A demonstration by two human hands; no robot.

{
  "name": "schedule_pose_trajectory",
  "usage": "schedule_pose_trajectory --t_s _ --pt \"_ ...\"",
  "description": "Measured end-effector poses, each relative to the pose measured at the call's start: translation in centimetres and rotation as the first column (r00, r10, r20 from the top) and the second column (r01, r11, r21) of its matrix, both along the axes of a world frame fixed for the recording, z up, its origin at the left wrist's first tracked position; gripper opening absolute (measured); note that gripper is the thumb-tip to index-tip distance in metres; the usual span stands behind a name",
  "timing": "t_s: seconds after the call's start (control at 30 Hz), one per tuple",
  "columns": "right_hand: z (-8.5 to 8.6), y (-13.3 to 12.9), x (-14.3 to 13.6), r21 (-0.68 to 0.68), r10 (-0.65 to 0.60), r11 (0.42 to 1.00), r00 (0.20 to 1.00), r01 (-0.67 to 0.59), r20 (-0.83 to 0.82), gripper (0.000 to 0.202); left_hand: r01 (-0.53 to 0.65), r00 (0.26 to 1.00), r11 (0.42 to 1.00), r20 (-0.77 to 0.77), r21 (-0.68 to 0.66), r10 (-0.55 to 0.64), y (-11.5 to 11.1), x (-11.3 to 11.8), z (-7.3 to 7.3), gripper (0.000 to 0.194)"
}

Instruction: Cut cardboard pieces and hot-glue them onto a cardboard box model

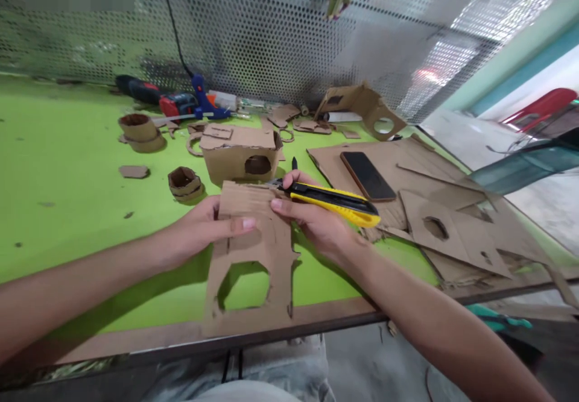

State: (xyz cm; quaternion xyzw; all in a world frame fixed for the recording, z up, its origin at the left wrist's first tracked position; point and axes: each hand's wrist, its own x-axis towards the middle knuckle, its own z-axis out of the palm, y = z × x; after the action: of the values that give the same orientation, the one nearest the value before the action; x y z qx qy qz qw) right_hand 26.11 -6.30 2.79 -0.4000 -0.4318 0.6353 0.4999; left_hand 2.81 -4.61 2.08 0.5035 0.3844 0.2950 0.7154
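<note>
A flat piece of brown cardboard (260, 247) with a large rough-edged hole is held up near the table's front edge. My left hand (194, 233) grips its left side, thumb on the face and fingers behind. My right hand (323, 224) holds a yellow and black utility knife (335, 202), its blade end pointing left by the top edge of the cardboard. The right thumb also presses on the cardboard's upper right corner. Just behind stands a cardboard box (226, 164) with a dark round opening in its front.
Left of the box are a small cardboard ring (185, 185) and a cardboard tube (138, 134). A blue glue gun (201, 97) lies at the back. On the right, a phone (368, 176) rests on a cardboard sheet (335, 161). Perforated metal (253, 34) borders the table's back.
</note>
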Motion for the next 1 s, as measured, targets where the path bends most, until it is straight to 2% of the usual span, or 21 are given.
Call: schedule_pose_trajectory --t_s 0.1,0.2,0.3,0.37,0.43,0.57,0.73,0.83,1.0 --pt "0.0 -0.8 -0.8 0.11 -0.092 0.991 0.99 0.08 0.109 0.04 -0.09 0.996 0.996 -0.026 -0.013 0.09 -0.6 0.5 -0.1 0.068" --pt "0.1 -1.0 -1.0 0.12 -0.079 0.991 0.987 0.062 0.143 0.036 -0.125 0.992 0.992 -0.038 -0.005 0.124 -0.6 0.6 -0.2 0.065" --pt "0.2 -0.2 -0.2 -0.039 0.049 0.998 0.998 -0.048 0.031 0.043 -0.087 0.996 0.996 -0.039 -0.035 0.086 -0.3 0.3 -0.3 0.06" --pt "0.3 0.5 0.6 -0.154 0.149 0.977 0.989 -0.15 -0.02 0.048 -0.057 0.998 0.998 -0.015 -0.041 0.056 -0.2 0.1 -0.3 0.058" --pt "0.5 1.0 1.3 -0.205 0.232 0.951 0.973 -0.231 -0.016 0.049 -0.026 1.0 0.999 -0.003 -0.037 0.026 -0.1 -0.1 -0.2 0.057" --pt "0.8 1.1 2.0 -0.174 0.33 0.929 0.944 -0.328 -0.017 0.048 0.031 0.999 0.999 -0.017 -0.017 -0.031 -0.1 -0.1 0.2 0.05" --pt "0.6 1.0 2.0 -0.195 0.318 0.925 0.945 -0.326 -0.07 0.047 0.112 0.994 0.994 0.008 -0.011 -0.112 0.1 0.1 0.6 0.043" --pt "0.4 1.1 2.2 -0.194 0.354 0.912 0.933 -0.36 -0.068 0.048 0.161 0.987 0.987 0.019 0.002 -0.161 0.3 0.0 0.4 0.039" --pt "0.6 0.8 2.0 -0.07 0.32 0.946 0.947 -0.318 0.024 0.044 0.142 0.989 0.99 0.039 -0.021 -0.141 0.6 -0.3 0.0 0.052"
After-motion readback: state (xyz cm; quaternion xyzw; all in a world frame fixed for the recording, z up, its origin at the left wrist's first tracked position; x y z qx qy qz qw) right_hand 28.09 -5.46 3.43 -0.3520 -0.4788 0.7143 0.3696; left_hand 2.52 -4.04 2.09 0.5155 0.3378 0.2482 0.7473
